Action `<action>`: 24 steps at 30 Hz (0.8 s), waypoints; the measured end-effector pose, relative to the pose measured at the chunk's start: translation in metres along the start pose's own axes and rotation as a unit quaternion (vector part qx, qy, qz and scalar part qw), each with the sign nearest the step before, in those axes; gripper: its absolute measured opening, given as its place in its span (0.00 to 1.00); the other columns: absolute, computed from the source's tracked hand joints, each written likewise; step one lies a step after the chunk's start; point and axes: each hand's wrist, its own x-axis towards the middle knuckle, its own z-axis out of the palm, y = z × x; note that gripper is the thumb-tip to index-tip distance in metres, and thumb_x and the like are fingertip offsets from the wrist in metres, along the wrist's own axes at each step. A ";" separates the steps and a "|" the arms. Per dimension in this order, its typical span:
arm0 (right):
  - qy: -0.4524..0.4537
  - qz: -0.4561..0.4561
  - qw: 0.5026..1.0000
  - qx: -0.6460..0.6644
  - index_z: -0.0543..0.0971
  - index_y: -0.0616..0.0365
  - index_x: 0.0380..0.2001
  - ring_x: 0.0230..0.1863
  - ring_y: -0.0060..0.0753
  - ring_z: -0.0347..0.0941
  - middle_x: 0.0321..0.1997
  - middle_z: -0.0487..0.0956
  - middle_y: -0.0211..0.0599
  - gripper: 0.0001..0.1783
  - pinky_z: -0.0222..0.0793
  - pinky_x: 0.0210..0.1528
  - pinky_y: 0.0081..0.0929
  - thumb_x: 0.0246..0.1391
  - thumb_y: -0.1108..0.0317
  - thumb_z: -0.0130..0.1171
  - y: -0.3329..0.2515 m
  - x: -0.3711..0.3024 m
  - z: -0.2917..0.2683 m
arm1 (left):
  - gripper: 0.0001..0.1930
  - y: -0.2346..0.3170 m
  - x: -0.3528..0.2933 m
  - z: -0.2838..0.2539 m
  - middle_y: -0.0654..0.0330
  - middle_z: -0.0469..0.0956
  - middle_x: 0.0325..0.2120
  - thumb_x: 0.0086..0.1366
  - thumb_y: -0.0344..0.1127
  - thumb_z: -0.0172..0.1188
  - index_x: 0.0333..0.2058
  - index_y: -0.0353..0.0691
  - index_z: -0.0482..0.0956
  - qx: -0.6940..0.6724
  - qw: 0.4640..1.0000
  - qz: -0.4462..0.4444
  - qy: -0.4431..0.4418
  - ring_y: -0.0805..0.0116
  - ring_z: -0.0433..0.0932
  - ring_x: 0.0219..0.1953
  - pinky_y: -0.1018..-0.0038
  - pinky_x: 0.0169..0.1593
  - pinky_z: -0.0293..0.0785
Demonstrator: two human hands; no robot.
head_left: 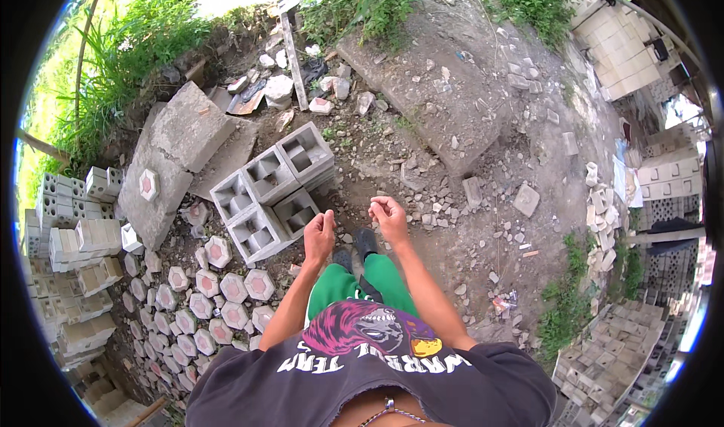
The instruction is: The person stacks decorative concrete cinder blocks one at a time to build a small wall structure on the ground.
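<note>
My left hand (319, 235) hovers beside the near corner of a cluster of grey hollow concrete blocks (265, 250). Its fingers are curled closed, and nothing shows in them. To the right, my right hand (390, 220) is held up over the dirt, apart from the blocks, thumb and fingers drawn together with nothing visible between them. The blocks stand close together with their hollow cells facing up. Below my hands are my dark shoes (366, 241) and green trousers (332, 287).
Hexagonal pavers (234, 288) with reddish centres cover the ground at lower left. Beyond them leans a broken concrete slab (197, 134). Block stacks (84, 238) line the left edge; more blocks (611, 344) stand at lower right. Rubble (434, 214) and a loose stone (526, 199) lie ahead and right.
</note>
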 end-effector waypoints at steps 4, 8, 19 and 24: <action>0.124 0.007 0.992 0.022 0.79 0.60 0.41 0.32 0.16 0.74 0.33 0.81 0.29 0.11 0.70 0.36 0.15 0.60 0.64 0.59 -0.019 -0.050 -0.027 | 0.15 0.019 0.006 0.033 0.69 0.68 0.18 0.72 0.43 0.50 0.29 0.39 0.72 -0.036 0.989 0.102 -0.103 0.83 0.65 0.20 0.82 0.23 0.60; 0.211 -0.045 0.976 0.017 0.81 0.60 0.36 0.33 0.14 0.73 0.31 0.81 0.26 0.11 0.69 0.37 0.16 0.58 0.63 0.62 -0.021 -0.098 -0.073 | 0.08 0.030 -0.007 0.078 0.68 0.71 0.25 0.69 0.37 0.55 0.35 0.38 0.71 -0.018 0.972 0.121 -0.201 0.82 0.68 0.26 0.82 0.28 0.66; 0.470 -0.067 0.879 0.048 0.80 0.61 0.35 0.34 0.15 0.74 0.31 0.81 0.26 0.13 0.69 0.38 0.17 0.56 0.61 0.64 -0.012 -0.246 -0.228 | 0.09 0.025 -0.119 0.278 0.68 0.73 0.23 0.67 0.36 0.58 0.32 0.38 0.70 0.011 0.882 0.089 -0.463 0.83 0.68 0.24 0.83 0.28 0.65; 0.545 -0.108 0.827 0.092 0.79 0.63 0.35 0.32 0.15 0.72 0.29 0.79 0.26 0.13 0.67 0.36 0.16 0.58 0.62 0.62 -0.009 -0.324 -0.297 | 0.13 0.034 -0.199 0.371 0.66 0.73 0.21 0.68 0.39 0.58 0.28 0.37 0.71 0.082 0.823 0.135 -0.546 0.82 0.68 0.23 0.82 0.27 0.65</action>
